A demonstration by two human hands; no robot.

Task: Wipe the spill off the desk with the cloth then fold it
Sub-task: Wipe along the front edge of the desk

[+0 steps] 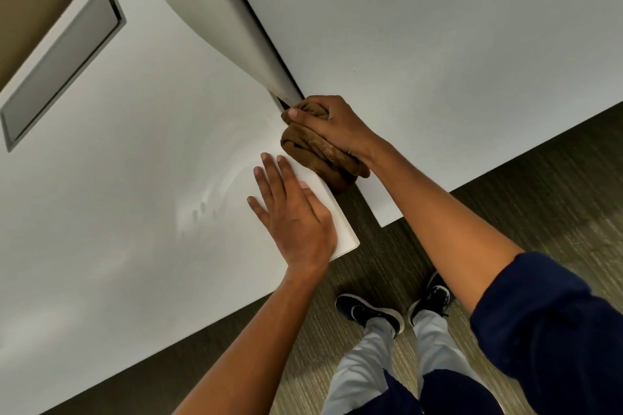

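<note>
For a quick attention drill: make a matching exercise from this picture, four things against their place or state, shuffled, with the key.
Things:
1. cloth
2. left hand
3. right hand
4. grey hatch

States or places:
A. flat, fingers straight, on the desk corner
B. bunched up, brown, at the gap between the desks
C. set flush in the desk, far left
D. curled round the cloth

Pairs: 1-B, 2-A, 3-D, 4-C
</note>
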